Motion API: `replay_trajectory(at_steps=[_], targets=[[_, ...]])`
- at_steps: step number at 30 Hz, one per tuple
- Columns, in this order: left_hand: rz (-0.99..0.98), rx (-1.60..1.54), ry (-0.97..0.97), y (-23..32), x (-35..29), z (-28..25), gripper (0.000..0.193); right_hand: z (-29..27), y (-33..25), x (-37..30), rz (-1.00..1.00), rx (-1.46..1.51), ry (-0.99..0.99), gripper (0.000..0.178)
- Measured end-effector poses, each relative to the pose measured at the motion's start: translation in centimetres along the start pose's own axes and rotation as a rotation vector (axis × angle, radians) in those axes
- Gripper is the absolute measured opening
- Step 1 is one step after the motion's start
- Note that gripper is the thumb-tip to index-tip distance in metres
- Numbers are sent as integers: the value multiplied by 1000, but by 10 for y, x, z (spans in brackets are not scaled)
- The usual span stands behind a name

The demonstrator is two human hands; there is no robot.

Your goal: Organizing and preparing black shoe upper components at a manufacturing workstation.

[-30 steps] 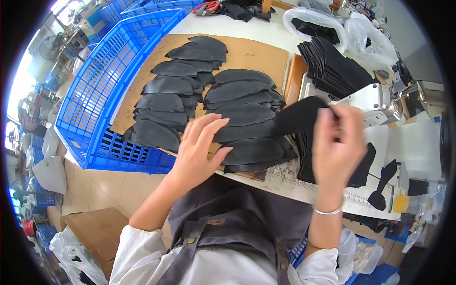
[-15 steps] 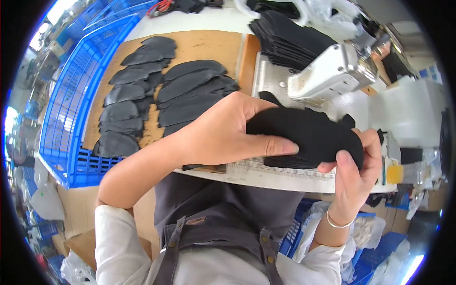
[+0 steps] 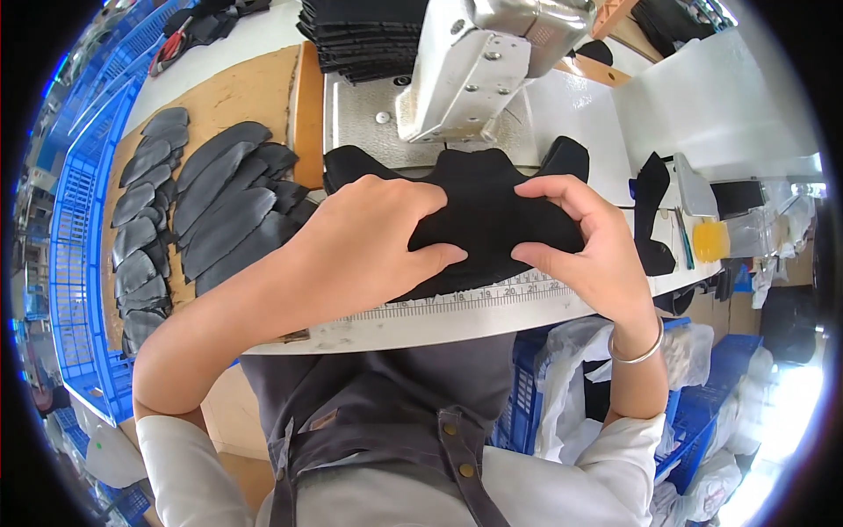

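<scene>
A black, curvy-edged piece of cloth (image 3: 488, 211) lies spread before the machine head, between my hands. My left hand (image 3: 379, 230) grips its left part, thumb on top and fingers curled. On its right part, my right hand (image 3: 590, 241) has bent fingers and thumb gripping the cloth. Two black rounded tabs (image 3: 564, 158) stick out beyond the hands toward the machine; whether they belong to the same piece or one under it, I cannot tell. The white sewing machine head (image 3: 470, 79) stands just behind the cloth, and a ruler strip (image 3: 457, 300) runs along the near table edge.
Overlapping black leather-like pieces (image 3: 230, 198) lie in rows on a brown board (image 3: 250, 92) at left, beside a blue plastic crate (image 3: 77, 263). A stack of black pieces (image 3: 364, 35) stands behind. At right are a narrow black piece (image 3: 650, 206) and a yellow object (image 3: 709, 240).
The black cloth has gone from being held up and tilted to lying flatter and spread before the machine. My right hand has moved over its top. The whole view has shifted right.
</scene>
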State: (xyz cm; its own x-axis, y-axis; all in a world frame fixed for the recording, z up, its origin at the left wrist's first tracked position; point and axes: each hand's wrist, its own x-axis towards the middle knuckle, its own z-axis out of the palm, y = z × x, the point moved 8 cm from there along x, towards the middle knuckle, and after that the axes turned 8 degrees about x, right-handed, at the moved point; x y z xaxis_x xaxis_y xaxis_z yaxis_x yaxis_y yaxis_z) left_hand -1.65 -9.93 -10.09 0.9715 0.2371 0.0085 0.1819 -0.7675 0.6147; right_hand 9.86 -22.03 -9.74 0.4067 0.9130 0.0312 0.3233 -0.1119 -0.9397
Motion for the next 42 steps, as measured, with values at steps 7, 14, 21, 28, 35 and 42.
replay_trajectory(at_steps=[7, 14, 21, 28, 35, 42], targets=[[-33, 97, -42, 3, 6, 5, 49, -4, 11, 1, -25, -69, -41, 43], [-18, 119, -30, 2, 5, 7, 50, 1, 8, 1, -13, -219, -88, 44], [-21, 134, -34, 1, 5, 8, 47, 2, 9, 1, -4, -206, -83, 44], [-34, 179, -30, 3, 3, 8, 43, 7, 0, 5, -139, -253, -69, 40], [-102, 146, -78, -12, 1, -5, 34, 15, 4, 14, 16, -485, -101, 51], [-58, 32, -136, -18, 1, 1, 29, 15, -1, 14, 34, -407, -72, 50]])
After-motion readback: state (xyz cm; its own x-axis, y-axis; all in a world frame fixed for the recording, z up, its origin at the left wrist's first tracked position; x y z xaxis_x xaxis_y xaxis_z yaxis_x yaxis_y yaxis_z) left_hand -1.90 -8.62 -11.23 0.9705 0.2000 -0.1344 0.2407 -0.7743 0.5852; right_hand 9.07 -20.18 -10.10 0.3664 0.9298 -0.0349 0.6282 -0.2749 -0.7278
